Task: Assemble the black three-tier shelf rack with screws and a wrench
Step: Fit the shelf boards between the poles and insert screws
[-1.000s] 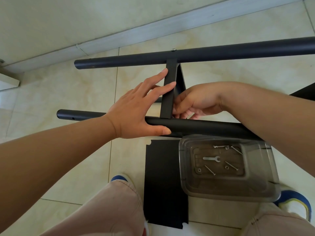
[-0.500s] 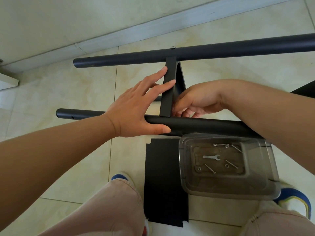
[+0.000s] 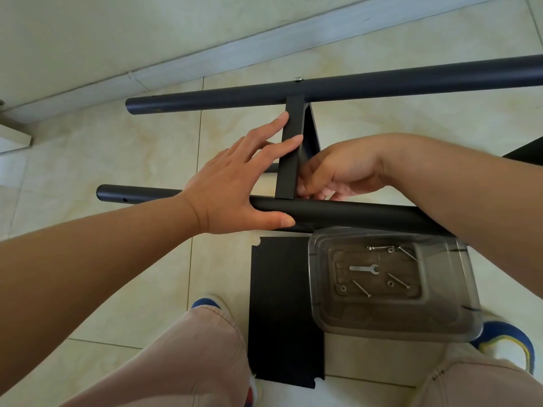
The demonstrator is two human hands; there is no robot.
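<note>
The left hand (image 3: 235,186) lies flat and open, thumb pressing the near tube (image 3: 352,214), fingers (image 3: 282,142) against the crossbar (image 3: 289,160) at frame centre. The right hand (image 3: 338,171) curls behind the joint; its hold is hidden. Keep the crossbar square while threading; the wrench (image 3: 364,268) and screws (image 3: 398,280) wait in the clear tray (image 3: 440,327), lower right.

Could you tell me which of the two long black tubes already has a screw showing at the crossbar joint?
The far tube, nearest the wall: a silver screw head sits on it above the crossbar. The near tube, under the left hand, shows none.
</note>
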